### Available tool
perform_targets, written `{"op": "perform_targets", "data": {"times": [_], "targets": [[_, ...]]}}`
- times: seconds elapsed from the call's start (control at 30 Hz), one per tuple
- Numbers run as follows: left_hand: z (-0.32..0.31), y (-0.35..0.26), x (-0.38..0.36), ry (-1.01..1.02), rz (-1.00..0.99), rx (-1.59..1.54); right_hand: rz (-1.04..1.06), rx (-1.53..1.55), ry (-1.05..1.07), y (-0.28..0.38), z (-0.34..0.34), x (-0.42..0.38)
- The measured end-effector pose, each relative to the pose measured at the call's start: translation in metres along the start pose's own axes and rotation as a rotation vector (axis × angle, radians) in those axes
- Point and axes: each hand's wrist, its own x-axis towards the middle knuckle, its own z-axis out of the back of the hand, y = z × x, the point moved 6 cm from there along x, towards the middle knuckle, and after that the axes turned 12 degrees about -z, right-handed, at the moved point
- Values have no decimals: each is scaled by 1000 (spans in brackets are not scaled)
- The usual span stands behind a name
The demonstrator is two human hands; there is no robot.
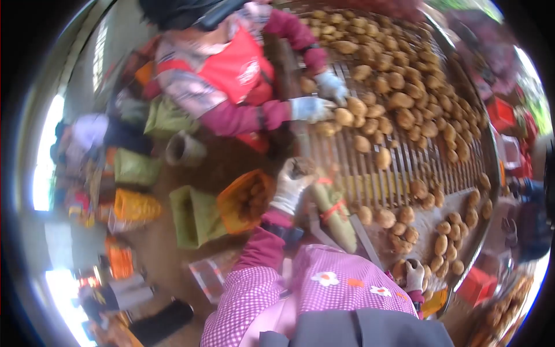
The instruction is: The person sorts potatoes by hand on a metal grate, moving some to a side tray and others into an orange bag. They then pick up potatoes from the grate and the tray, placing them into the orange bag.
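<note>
My left hand point(287, 189), in a pale work glove, is raised over the near left edge of the sorting bed and closed around a dark, soil-covered potato point(303, 167). Beside that wrist lies a rolled green sack point(336, 222) bound with red ties. Lower right, my gloved right hand point(414, 276) is at the near end of the metal bed, fingers curled against a brown potato point(399, 268); blur hides part of its grip. Several loose potatoes point(406, 232) lie on the plate just beyond it.
A large heap of potatoes point(399, 81) covers the slatted bed point(347, 168). Across from me, a co-worker in a red apron point(240, 69) handles potatoes with gloved hands. An orange bag point(245, 199) holding potatoes and an open green sack point(196, 217) stand left. A red crate point(478, 285) is at right.
</note>
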Motion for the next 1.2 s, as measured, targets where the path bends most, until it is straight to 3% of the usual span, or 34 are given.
{"op": "perform_targets", "data": {"times": [0.1,0.2,0.27,0.3,0.37,0.43,0.5,0.53,0.63,0.7,0.73,0.8,0.87,0.9,0.97,1.0,1.13,1.2], "targets": [[67,0,-72,-355,187,-201,85,-115,-41,-18,-3,22],[125,40,-165,-633,424,-358,100,-172,-36,-17,-9,31],[148,73,-228,-746,584,-351,106,-244,-50,-23,-8,43],[152,88,-257,-773,658,-429,110,-289,-55,11,-8,21],[146,78,-279,-879,777,-551,107,-361,-72,13,-11,24],[204,103,-255,-610,411,-472,128,-379,-59,6,-12,35],[276,109,-213,-369,81,-1190,193,-412,-76,7,-12,41],[276,-1,-175,-847,193,-435,218,-426,-83,5,-14,39],[400,-78,-107,-1174,-168,-202,122,-378,-59,16,-19,25],[437,-89,-88,-1311,-35,-211,146,-373,-87,13,-17,27],[433,-92,-85,-1354,36,-243,174,-364,-106,9,-18,25],[378,-89,-91,-1204,48,-243,177,-343,-127,0,-18,21],[338,-39,-98,-899,67,-437,118,-313,-141,6,-19,-2],[318,-17,-102,-790,-18,-419,146,-291,-143,12,-18,-13],[219,-28,-108,-691,3,-322,176,-295,-176,15,-19,-20],[147,-74,-111,-686,112,-242,175,-296,-208,13,-15,-25],[31,-100,-97,-270,44,-58,142,-90,-218,64,-4,-79],[6,-84,-88,-165,15,-31,288,-140,-408,58,8,-85]]}}
